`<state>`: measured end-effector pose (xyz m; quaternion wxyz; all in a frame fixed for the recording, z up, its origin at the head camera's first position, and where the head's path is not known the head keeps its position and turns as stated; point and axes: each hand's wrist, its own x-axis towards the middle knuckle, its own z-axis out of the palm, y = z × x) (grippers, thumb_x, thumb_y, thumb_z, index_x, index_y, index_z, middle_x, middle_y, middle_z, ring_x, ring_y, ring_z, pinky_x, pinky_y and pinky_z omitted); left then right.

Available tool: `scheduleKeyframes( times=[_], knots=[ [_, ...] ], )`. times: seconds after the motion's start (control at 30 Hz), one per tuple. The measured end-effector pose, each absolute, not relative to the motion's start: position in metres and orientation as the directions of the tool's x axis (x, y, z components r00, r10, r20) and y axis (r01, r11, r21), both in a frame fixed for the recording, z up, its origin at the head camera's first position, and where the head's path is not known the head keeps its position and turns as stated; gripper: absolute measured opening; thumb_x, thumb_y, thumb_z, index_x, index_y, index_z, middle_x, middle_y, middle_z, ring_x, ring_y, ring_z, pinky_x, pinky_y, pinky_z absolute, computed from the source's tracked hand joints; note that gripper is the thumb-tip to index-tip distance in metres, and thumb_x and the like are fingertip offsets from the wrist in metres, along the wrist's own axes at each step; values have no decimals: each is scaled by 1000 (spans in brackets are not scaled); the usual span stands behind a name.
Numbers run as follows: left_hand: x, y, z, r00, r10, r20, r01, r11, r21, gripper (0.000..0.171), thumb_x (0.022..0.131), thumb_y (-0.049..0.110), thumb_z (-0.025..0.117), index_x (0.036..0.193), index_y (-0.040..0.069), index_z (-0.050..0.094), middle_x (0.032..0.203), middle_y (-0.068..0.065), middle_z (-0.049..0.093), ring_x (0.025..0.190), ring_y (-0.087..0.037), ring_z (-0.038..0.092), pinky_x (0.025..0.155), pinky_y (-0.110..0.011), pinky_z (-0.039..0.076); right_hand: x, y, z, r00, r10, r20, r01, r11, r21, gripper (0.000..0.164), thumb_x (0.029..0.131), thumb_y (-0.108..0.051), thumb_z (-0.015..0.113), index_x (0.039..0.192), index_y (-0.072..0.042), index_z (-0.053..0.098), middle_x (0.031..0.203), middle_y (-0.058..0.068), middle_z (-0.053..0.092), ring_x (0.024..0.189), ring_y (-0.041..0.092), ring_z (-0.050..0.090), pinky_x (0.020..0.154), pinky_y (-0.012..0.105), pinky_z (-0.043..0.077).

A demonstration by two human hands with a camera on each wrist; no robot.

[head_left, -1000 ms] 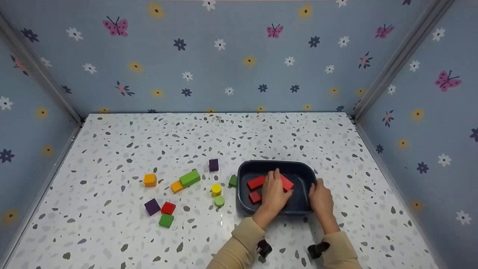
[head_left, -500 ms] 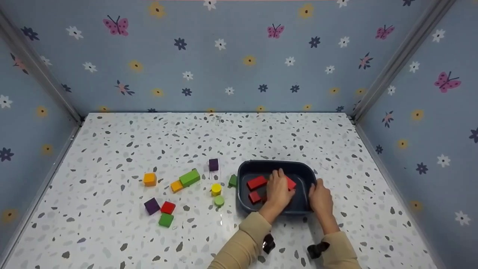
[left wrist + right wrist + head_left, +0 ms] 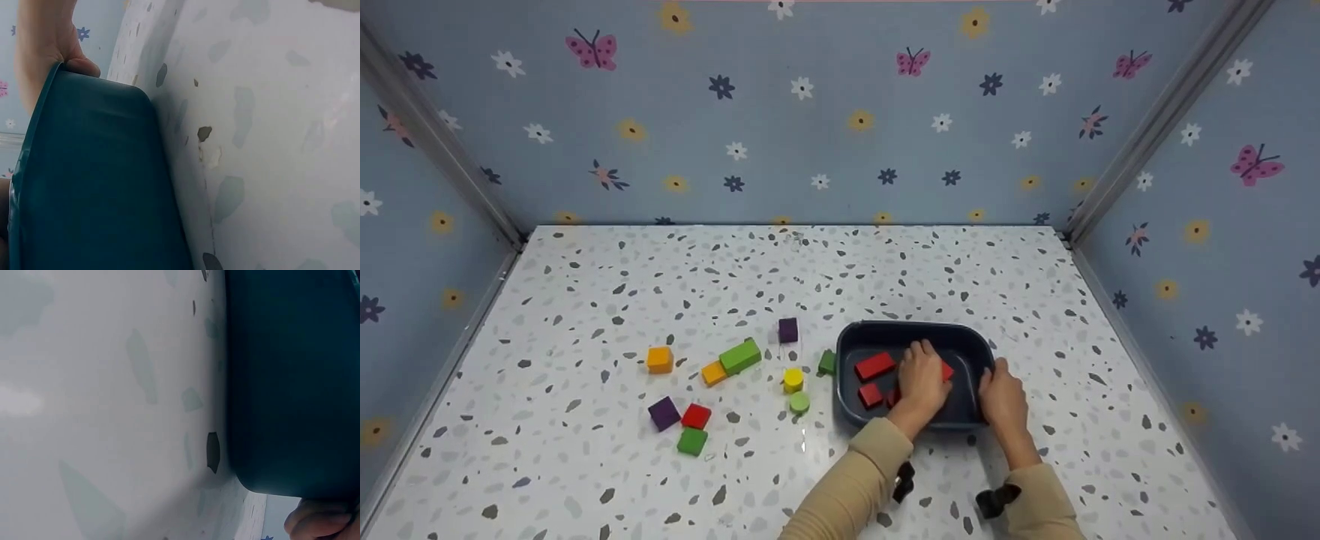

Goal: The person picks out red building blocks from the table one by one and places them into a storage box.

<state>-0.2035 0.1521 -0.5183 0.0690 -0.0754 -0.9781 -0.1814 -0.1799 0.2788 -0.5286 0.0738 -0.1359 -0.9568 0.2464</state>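
A dark blue plastic tub stands on the table with several red blocks inside. My left hand reaches into it, fingers bent down over the blocks. One red block shows at the right of this hand; its palm side is hidden, and I cannot tell whether it grips that block. A longer red block and a small red block lie to its left. My right hand grips the tub's right rim. In the left wrist view, the right hand curls over the rim above the tub's outer wall. Right fingers show at the tub's corner.
Left of the tub lie a dark green block, a yellow cylinder, a light green cylinder and a purple cube. Farther left are an orange cube, a long green block and a red cube. Patterned panels enclose the table.
My left hand has shifted slightly right inside the tub, and the red block at its right has moved a little rightward. The right hand stays on the rim.
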Motion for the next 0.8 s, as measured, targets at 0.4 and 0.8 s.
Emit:
scheduleKeyframes(
  times=[0.4, 0.8],
  knots=[
    [-205, 155, -524, -988, 118, 100, 142, 950, 277, 77, 62, 36, 80, 119, -6, 50, 108, -13, 53, 95, -23, 52, 79, -29, 44, -181, 278, -529, -947, 304, 98, 221, 846, -486, 16, 91, -13, 43, 95, 3, 44, 80, 32, 56, 72, 48, 56, 55, 55, 41],
    [-206, 152, -528, -987, 125, 102, 150, 940, 305, 73, 62, 31, 80, 117, -8, 51, 106, -14, 53, 95, -24, 52, 78, -30, 44, -178, 278, -528, -952, 286, 111, 199, 852, -484, 15, 92, -12, 42, 94, 2, 45, 76, 28, 57, 68, 43, 58, 52, 51, 42]
  ],
)
